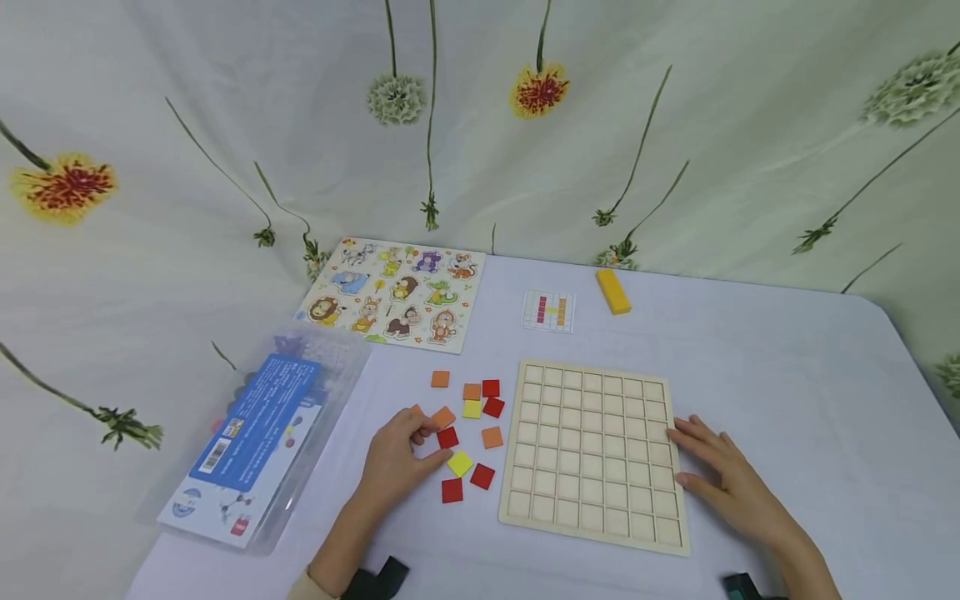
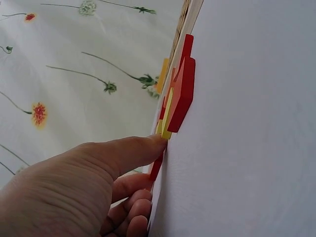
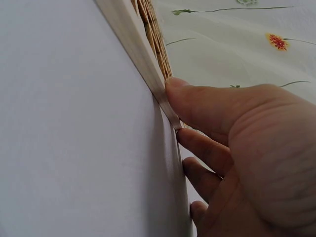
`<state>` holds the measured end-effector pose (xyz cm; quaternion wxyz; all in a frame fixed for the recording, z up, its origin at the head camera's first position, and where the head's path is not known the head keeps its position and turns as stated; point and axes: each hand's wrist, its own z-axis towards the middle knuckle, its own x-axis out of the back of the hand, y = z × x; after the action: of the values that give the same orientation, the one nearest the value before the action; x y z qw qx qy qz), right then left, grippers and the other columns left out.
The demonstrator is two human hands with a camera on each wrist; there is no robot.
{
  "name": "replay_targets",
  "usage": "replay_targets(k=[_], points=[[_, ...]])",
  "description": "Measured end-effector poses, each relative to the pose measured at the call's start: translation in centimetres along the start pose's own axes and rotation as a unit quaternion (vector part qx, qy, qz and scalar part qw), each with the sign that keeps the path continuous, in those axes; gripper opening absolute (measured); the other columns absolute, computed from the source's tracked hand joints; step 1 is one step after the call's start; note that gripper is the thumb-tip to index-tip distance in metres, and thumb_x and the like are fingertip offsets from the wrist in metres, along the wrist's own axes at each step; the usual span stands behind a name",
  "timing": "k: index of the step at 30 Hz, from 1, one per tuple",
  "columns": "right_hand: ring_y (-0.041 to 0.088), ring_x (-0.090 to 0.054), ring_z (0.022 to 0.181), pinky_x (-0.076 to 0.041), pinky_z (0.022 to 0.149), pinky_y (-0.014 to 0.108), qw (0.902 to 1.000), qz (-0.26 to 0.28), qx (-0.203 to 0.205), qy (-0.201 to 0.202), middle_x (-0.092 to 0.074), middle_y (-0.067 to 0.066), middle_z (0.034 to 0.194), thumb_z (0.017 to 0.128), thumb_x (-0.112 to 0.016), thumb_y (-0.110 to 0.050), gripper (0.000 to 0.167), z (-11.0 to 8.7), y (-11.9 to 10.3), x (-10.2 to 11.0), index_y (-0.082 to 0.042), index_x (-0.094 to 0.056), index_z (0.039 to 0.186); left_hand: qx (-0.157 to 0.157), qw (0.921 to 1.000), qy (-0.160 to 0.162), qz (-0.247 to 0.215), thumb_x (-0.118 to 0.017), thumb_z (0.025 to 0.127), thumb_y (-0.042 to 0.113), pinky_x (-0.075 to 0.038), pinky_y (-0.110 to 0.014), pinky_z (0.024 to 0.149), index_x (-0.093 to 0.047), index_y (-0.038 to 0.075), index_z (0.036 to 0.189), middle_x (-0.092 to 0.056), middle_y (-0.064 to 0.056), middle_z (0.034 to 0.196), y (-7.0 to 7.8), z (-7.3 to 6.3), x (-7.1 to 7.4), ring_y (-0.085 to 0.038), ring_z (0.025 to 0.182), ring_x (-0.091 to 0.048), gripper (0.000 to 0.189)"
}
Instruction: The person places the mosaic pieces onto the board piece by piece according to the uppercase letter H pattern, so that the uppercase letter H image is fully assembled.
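Note:
Small square tiles in red, orange and yellow lie loose left of a wooden grid board [image 1: 592,454]. My left hand [image 1: 401,458] is low among them. Its thumb touches a yellow tile [image 1: 460,464], also seen at the thumb tip in the left wrist view as a yellow tile [image 2: 168,116]. The fingertips are beside a red tile [image 1: 447,437] and an orange tile [image 1: 444,417]; whether they touch these is unclear. My right hand [image 1: 723,483] rests against the board's right edge, thumb and fingertips touching the wooden rim [image 3: 143,54]. The board's cells hold no tiles.
A card [image 1: 549,312] with a red, yellow and orange pattern lies behind the board, near a yellow block [image 1: 613,292]. An animal picture board [image 1: 397,292] is at the back left. A clear plastic case [image 1: 255,442] with a blue-and-white label stands at the left edge.

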<state>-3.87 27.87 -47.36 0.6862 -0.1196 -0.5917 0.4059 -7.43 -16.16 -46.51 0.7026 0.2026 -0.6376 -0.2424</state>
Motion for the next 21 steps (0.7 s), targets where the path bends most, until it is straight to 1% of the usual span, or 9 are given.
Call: replay_targets(k=[5,15,19,21], points=[[-0.012,-0.013,0.144,0.003,0.114,0.009,1.0000,-0.001,-0.002,-0.001,-0.048,0.020,0.144,0.083,-0.073,-0.007,0.057,0.03,-0.06,0.00,-0.006,-0.055,0.137,-0.001,1.0000,-0.001,0.005,-0.088,0.069,0.022,-0.050,-0.022,0.065,-0.075,0.012,0.102,-0.058,0.001,0.084,-0.07,0.06,-0.05,-0.010,0.075,-0.052,0.037],[-0.014,-0.012,0.143,0.004,0.114,0.009,1.0000,0.000,-0.006,-0.006,-0.048,0.027,0.141,0.084,-0.072,-0.007,0.056,0.04,-0.13,-0.01,-0.006,-0.055,0.137,0.003,1.0000,0.002,-0.007,-0.086,0.071,0.017,-0.050,-0.020,0.064,-0.076,0.013,0.100,-0.057,0.001,0.084,-0.19,0.04,-0.18,-0.010,0.075,-0.052,0.030],[-0.013,-0.012,0.143,0.004,0.114,0.009,1.0000,-0.001,-0.007,-0.006,-0.048,0.024,0.143,0.084,-0.072,-0.008,0.056,0.01,-0.11,0.03,-0.006,-0.054,0.138,0.000,0.9997,0.005,-0.023,-0.085,0.072,0.014,-0.049,-0.019,0.064,-0.076,0.012,0.100,-0.058,0.001,0.083,-0.23,0.01,-0.11,-0.010,0.074,-0.052,0.029],[-0.012,-0.012,0.144,0.003,0.114,0.009,1.0000,-0.001,-0.007,-0.006,-0.047,0.020,0.145,0.084,-0.072,-0.008,0.057,-0.01,-0.10,0.04,-0.007,-0.054,0.138,-0.003,0.9993,0.010,-0.036,-0.085,0.073,0.013,-0.049,-0.019,0.064,-0.075,0.012,0.100,-0.060,0.001,0.084,-0.28,-0.02,-0.09,-0.010,0.073,-0.052,0.029]])
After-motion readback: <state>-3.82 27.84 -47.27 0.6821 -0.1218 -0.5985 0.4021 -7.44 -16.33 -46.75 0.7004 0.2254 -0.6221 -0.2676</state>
